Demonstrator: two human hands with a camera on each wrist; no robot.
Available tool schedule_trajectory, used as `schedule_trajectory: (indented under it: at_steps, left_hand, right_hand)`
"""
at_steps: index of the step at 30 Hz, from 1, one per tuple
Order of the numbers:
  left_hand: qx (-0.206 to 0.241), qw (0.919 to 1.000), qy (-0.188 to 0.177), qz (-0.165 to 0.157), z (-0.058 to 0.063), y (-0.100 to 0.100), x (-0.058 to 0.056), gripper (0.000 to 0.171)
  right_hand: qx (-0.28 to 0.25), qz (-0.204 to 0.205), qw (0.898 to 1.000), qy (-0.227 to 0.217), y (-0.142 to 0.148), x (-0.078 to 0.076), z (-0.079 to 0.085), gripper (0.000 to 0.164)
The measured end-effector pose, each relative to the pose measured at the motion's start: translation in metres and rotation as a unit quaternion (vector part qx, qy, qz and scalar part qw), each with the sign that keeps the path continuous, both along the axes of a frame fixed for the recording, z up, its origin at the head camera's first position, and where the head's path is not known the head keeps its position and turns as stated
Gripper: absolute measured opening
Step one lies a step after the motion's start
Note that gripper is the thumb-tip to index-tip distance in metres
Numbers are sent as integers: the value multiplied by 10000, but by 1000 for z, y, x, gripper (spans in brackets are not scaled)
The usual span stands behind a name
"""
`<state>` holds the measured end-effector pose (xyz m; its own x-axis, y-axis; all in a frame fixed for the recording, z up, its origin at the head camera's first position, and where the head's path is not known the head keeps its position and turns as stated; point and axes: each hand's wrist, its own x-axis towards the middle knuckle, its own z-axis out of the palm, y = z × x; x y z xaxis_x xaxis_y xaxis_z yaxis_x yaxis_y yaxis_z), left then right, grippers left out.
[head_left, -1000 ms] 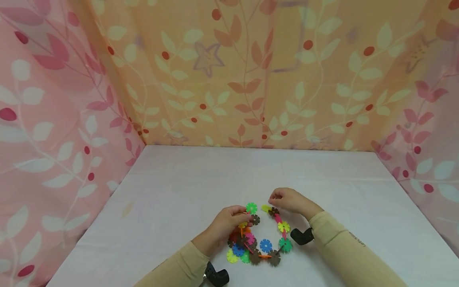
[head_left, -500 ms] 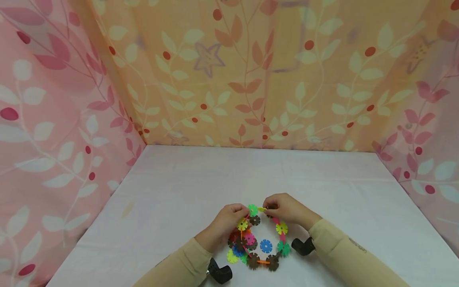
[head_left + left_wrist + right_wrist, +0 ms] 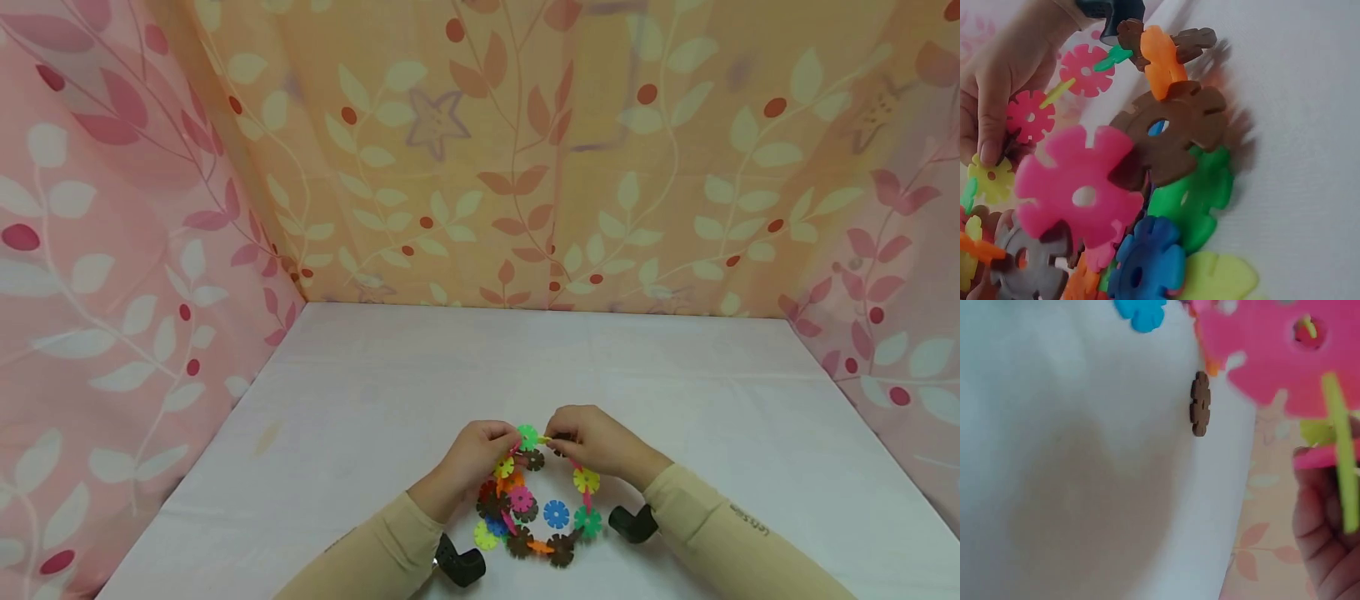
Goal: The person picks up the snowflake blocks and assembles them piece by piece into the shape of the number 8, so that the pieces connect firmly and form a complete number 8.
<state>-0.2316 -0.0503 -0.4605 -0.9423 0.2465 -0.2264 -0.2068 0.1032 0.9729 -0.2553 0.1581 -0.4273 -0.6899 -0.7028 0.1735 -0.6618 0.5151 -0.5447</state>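
Note:
A chain of colourful flower-shaped interlocking discs curves in a loop between my two hands in the head view. With thumb and fingers, my left hand [image 3: 476, 454] pinches its left end, beside a green disc [image 3: 528, 437]. My right hand [image 3: 600, 439] pinches a yellow disc [image 3: 991, 178] at the other end, its edge meeting the green disc. Whether the two are slotted together is too small to tell. From the right hand hang pink discs [image 3: 1087, 70], a green disc [image 3: 588, 522] and brown discs [image 3: 561, 550]. The left fingertips are partly hidden behind discs.
On the white table [image 3: 360, 375] lie a loose blue disc [image 3: 556, 514] and a brown disc [image 3: 534, 460] inside the loop. A pile with a yellow disc [image 3: 485, 536] sits under my left hand. Patterned curtains [image 3: 420, 183] enclose the table's back and sides.
My right hand has come left and down with the yellow disc, closing the gap to the green disc. The left hand has shifted slightly. The chain's lower part has swung left.

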Motion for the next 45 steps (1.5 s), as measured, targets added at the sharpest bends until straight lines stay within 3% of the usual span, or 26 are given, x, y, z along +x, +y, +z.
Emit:
schedule_trajectory:
  at_steps: [8, 18, 23, 31, 38, 41, 45]
  left_hand:
    - [-143, 9997, 203, 51, 6, 0, 3, 21]
    - [-161, 9998, 25, 133, 6, 1, 3, 20]
    - [-315, 9994, 10, 112, 6, 2, 3, 20]
    - [-229, 9996, 75, 135, 7, 3, 5, 20]
    - [-443, 9987, 59, 230, 8, 3, 6, 19]
    - [-362, 9993, 47, 106, 7, 1, 3, 19]
    - [-284, 9990, 160, -293, 11, -5, 1, 21]
  right_hand:
    - [-297, 487, 9964, 625, 4, 0, -6, 12]
    - [-544, 623, 9941, 704, 9, -2, -12, 3]
    - [-739, 717, 9916, 783, 7, -1, -11, 12]
    - [-840, 730, 9887, 1003, 1, 4, -10, 12]
    - [-604, 567, 9928, 868, -4, 6, -10, 11]
    - [-506, 554, 9939, 808, -4, 5, -7, 12]
    - [-387, 561, 9962, 546, -3, 2, -3, 7]
